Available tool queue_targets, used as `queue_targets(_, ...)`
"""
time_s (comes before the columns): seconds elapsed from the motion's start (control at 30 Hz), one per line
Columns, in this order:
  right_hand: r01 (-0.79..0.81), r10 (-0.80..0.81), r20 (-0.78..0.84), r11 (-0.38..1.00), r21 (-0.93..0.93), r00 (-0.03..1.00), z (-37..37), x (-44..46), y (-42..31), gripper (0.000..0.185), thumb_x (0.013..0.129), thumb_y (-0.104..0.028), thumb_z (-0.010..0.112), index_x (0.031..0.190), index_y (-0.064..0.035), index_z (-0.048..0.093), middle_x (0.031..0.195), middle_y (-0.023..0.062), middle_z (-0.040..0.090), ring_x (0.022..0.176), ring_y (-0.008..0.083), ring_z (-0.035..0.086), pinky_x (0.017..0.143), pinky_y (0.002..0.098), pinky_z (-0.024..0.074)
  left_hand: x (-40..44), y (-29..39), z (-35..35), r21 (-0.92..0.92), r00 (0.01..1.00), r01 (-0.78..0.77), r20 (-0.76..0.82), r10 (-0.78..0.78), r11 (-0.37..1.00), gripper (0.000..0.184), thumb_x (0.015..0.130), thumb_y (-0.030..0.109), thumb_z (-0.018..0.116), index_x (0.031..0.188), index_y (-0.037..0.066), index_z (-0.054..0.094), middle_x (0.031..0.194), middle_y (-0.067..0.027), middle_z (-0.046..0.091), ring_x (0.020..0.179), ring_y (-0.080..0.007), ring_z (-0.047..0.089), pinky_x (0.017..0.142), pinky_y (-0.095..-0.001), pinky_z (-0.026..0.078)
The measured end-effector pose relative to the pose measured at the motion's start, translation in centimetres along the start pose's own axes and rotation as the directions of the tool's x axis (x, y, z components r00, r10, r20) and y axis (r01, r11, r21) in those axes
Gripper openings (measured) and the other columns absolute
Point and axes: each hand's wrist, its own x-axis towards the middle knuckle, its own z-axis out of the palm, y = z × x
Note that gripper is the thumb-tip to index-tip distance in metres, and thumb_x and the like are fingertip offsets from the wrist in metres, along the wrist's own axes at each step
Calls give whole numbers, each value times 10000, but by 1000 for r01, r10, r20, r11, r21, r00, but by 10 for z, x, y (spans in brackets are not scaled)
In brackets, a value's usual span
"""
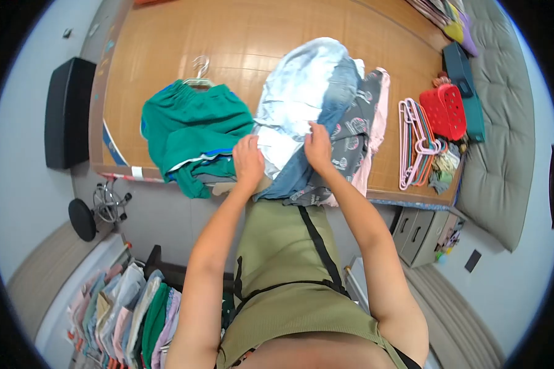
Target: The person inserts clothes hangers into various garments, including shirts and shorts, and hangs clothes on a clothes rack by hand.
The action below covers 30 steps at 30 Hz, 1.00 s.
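Note:
A pale blue and white denim garment (301, 74), its kind unclear, lies bunched on the wooden bed surface, with darker blue denim (338, 92) along its right side. My left hand (249, 161) is at its lower left edge, fingers curled at the white cloth beside the green clothes. Higher up and to the right, my right hand (317, 146) pinches the pale cloth between thumb and fingers. Green shorts (197, 123) with a white and blue stripe lie to the left, on a hanger (199, 81). Dark grey printed cloth (354, 123) and pink cloth (380, 117) lie to the right.
Several pink and orange hangers (415, 144) and a red basket (443, 112) stand at the right, near teal bins (465, 80). A grey cushion (495, 123) borders that side. Hanging clothes (129, 313) are at lower left, with a round stool (83, 219) above them.

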Motion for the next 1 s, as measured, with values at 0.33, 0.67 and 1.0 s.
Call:
queue_targets(0.33, -318, 276, -256, 938, -139, 926, -90, -17, 124, 601, 790, -68, 643, 1336, -27, 395, 1278, 216, 426, 1133, 371, 491, 920, 419, 430, -7, 122, 84, -251, 929, -20, 352, 111, 968, 394, 841, 165, 644, 1188, 6, 545, 1089, -168, 594, 1006, -364, 547, 862, -443, 442)
queue_targets(0.67, -224, 276, -290, 954, 200, 916, -162, 10, 207, 113, 885, -127, 559, 891, -16, 536, 796, 135, 581, 755, 284, 572, 678, 407, 450, -5, 235, 147, -195, 959, 161, 260, -108, 967, 278, 866, 178, 614, 1091, 28, 549, 960, -199, 626, 898, -403, 587, 756, -466, 457)
queue_targets(1.0, 110, -44, -214, 945, 307, 976, -235, 44, 120, 181, 943, -156, 524, 1048, -13, 561, 902, 129, 644, 773, 222, 618, 724, 328, 481, 4, 327, 122, -484, 955, 190, 294, -46, 854, 450, 828, 133, 609, 1235, 28, 445, 925, -191, 576, 813, -362, 605, 720, -421, 492)
